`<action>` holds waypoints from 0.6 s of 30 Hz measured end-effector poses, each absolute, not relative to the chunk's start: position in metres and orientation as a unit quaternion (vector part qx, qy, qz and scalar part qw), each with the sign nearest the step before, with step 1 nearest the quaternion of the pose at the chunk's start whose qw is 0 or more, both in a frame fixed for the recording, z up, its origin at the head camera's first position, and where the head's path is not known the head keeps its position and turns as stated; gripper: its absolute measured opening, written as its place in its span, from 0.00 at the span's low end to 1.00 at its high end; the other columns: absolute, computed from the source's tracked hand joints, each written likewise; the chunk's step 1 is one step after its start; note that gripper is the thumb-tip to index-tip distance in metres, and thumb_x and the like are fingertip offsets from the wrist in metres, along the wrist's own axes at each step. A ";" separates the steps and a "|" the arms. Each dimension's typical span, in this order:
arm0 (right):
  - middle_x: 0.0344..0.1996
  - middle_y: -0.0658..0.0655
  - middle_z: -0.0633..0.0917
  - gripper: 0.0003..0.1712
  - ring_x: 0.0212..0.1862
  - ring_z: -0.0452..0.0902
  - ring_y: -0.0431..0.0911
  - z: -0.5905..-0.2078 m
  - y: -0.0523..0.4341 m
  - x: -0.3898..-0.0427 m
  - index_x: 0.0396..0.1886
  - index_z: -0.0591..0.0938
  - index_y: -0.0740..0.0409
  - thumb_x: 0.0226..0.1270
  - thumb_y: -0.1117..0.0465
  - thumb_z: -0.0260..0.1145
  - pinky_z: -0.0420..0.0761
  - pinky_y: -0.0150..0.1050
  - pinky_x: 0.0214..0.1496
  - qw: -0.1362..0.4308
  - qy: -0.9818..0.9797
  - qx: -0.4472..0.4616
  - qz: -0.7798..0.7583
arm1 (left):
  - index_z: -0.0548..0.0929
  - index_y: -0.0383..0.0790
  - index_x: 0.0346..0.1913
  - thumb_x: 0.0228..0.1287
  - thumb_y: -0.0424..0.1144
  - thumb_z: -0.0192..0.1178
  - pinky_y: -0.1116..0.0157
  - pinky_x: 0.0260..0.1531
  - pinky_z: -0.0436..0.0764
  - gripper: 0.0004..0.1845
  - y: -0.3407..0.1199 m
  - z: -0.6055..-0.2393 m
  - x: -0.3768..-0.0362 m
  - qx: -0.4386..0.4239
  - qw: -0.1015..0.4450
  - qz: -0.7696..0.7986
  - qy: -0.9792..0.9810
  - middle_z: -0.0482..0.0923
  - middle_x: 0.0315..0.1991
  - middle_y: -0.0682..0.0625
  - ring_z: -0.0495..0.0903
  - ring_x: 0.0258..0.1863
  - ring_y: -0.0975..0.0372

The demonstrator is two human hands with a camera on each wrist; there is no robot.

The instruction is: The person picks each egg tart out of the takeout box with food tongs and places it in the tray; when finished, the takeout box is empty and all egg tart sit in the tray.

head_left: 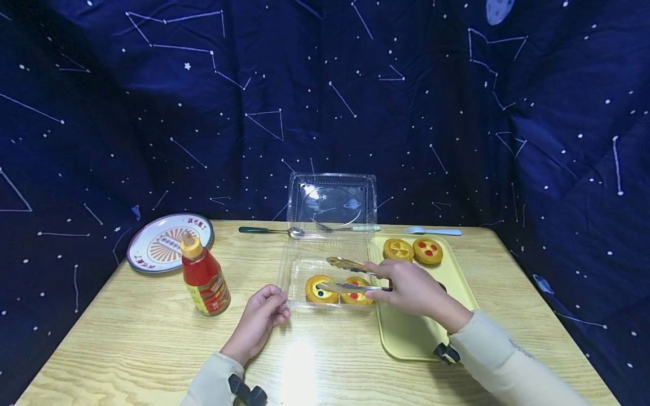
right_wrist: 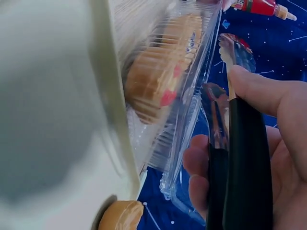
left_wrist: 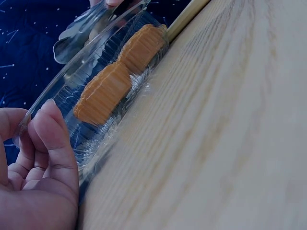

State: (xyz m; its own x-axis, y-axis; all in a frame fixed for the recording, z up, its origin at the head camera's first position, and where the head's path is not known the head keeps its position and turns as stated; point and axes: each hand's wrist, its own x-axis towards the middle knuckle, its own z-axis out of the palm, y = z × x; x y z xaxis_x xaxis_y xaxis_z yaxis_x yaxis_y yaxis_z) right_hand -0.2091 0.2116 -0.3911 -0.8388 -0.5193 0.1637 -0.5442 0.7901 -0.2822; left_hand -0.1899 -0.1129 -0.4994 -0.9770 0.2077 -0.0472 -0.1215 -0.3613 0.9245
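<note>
With thumb and fingers my left hand [head_left: 258, 320] pinches the near left corner of an open clear plastic box [head_left: 303, 260]. Its grip on the rim also shows in the left wrist view. My right hand [head_left: 413, 286] holds metal tongs [head_left: 350, 263] by their black handles [right_wrist: 247, 163]. The tong arms are spread over the box, with nothing gripped between their tips. Two tarts lie side by side along the box's near side: one with blue dots [head_left: 316, 294], one with red pieces [head_left: 358, 297]. The tongs partly cover both in the head view.
Right of the box lies a yellow tray [head_left: 406, 341] with two more tarts [head_left: 398, 250] at its far end. A red sauce bottle [head_left: 207, 279] and a plate [head_left: 147, 242] stand left. Behind are a green-handled spoon [head_left: 259, 230] and a blue fork [head_left: 437, 231].
</note>
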 end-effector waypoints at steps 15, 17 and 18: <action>0.49 0.52 0.85 0.36 0.39 0.80 0.44 -0.391 0.191 -0.212 0.64 0.79 0.50 0.57 0.43 0.74 0.78 0.40 0.30 0.004 -0.950 0.295 0.104 | 0.71 0.36 0.38 0.71 0.34 0.56 0.73 0.24 0.76 0.06 -0.112 -0.499 -0.190 0.030 0.096 0.824 0.558 0.70 0.29 0.49 0.77 0.26 0.62; 0.47 0.52 0.85 0.36 0.38 0.79 0.43 -0.390 0.189 -0.212 0.64 0.79 0.50 0.57 0.42 0.74 0.77 0.39 0.29 0.004 -0.951 0.294 0.092 | 0.71 0.36 0.37 0.71 0.33 0.56 0.73 0.24 0.76 0.06 -0.112 -0.499 -0.190 0.027 0.095 0.824 0.558 0.70 0.29 0.49 0.77 0.26 0.62; 0.47 0.52 0.85 0.36 0.37 0.79 0.43 -0.390 0.188 -0.211 0.64 0.79 0.50 0.57 0.42 0.74 0.76 0.39 0.28 0.004 -0.952 0.294 0.088 | 0.71 0.36 0.37 0.71 0.33 0.56 0.73 0.24 0.76 0.06 -0.112 -0.499 -0.190 0.026 0.094 0.824 0.557 0.70 0.28 0.48 0.77 0.26 0.62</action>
